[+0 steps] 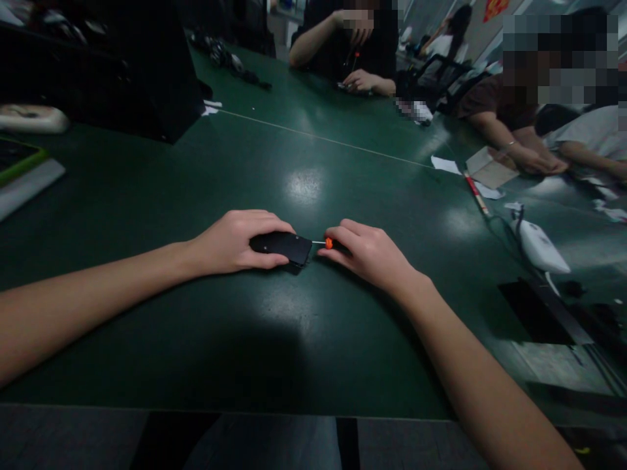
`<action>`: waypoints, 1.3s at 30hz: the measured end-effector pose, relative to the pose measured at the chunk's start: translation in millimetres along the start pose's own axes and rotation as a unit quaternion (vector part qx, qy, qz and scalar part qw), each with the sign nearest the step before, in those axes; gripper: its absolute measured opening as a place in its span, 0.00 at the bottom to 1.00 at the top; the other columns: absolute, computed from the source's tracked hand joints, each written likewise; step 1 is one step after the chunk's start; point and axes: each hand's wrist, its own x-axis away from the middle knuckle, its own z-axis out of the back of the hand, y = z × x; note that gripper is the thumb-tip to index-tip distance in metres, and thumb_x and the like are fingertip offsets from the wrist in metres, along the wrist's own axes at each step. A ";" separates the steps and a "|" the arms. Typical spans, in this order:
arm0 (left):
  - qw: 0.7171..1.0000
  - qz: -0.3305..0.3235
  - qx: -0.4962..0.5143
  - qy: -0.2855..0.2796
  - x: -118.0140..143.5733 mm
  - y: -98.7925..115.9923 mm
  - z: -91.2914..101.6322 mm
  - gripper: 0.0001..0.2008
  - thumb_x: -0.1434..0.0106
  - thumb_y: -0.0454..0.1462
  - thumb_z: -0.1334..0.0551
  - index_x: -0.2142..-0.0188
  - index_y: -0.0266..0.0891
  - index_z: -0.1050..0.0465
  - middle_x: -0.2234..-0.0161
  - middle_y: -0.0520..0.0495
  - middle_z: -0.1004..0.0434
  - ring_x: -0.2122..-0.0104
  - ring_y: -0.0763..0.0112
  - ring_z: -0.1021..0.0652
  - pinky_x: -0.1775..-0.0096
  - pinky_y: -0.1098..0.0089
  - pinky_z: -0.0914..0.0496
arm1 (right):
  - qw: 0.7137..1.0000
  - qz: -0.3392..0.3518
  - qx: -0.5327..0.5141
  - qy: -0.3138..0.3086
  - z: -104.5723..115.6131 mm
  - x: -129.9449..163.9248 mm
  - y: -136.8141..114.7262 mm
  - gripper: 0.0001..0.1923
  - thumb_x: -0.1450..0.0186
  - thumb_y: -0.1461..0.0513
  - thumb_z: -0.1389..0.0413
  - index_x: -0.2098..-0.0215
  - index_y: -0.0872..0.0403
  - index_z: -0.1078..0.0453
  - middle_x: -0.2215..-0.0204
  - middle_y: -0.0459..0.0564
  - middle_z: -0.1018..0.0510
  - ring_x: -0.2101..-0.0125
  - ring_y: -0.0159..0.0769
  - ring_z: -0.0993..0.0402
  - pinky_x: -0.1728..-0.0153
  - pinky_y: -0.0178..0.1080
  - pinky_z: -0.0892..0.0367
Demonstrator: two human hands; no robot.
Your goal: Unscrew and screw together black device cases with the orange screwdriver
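Observation:
My left hand [249, 238] is closed around a flat black device casing [287, 246] with small screw points on its top face, its fingers on the far side and thumb on the near side. At the casing's right end a few small parts stick out low down; their kind is too small to tell. My right hand [360, 251] pinches a small screwdriver [328, 243] with an orange handle, mostly hidden by the fingers. Its thin metal shaft points left and reaches the casing's right end; whether it touches is hard to tell.
A large black box-like object [166, 78] stands on the green table [220, 365] at back left. To the right are a white power adapter [541, 247], a dark flat panel [533, 310], cables and a small carton [490, 166]. Co-workers [360, 81] sit across and at right.

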 end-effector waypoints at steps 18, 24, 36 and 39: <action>0.999 -0.014 0.018 0.027 1.1 9.6 -6.6 0.21 0.32 0.46 0.35 0.45 0.37 0.27 0.52 0.40 0.19 0.53 0.59 0.20 0.50 0.61 0.28 | 0.994 -0.016 0.098 0.042 -5.3 0.3 -18.5 0.20 0.24 0.59 0.54 0.41 0.55 0.28 0.64 0.53 0.18 0.68 0.34 0.25 0.71 0.36 0.39; 0.999 -0.028 0.026 0.031 2.0 12.1 -10.3 0.21 0.32 0.45 0.35 0.44 0.37 0.27 0.52 0.40 0.19 0.53 0.59 0.20 0.50 0.60 0.26 | 0.998 -0.004 0.021 0.060 -15.2 -2.0 -19.4 0.19 0.24 0.60 0.53 0.42 0.59 0.28 0.62 0.55 0.18 0.65 0.35 0.24 0.65 0.36 0.32; 0.997 -0.041 0.044 0.057 0.9 21.4 -16.6 0.23 0.31 0.44 0.35 0.39 0.39 0.28 0.51 0.38 0.18 0.53 0.58 0.20 0.51 0.58 0.25 | 0.984 0.045 0.149 0.091 -7.4 2.5 -23.7 0.19 0.26 0.68 0.55 0.42 0.59 0.28 0.70 0.51 0.20 0.72 0.34 0.28 0.73 0.37 0.39; 0.997 -0.043 0.041 0.053 1.5 23.0 -18.2 0.23 0.32 0.44 0.35 0.40 0.39 0.27 0.51 0.38 0.18 0.53 0.57 0.20 0.50 0.57 0.25 | 0.995 0.026 0.073 0.064 -12.4 1.2 -23.3 0.19 0.27 0.66 0.53 0.41 0.58 0.29 0.68 0.52 0.20 0.70 0.34 0.26 0.71 0.36 0.36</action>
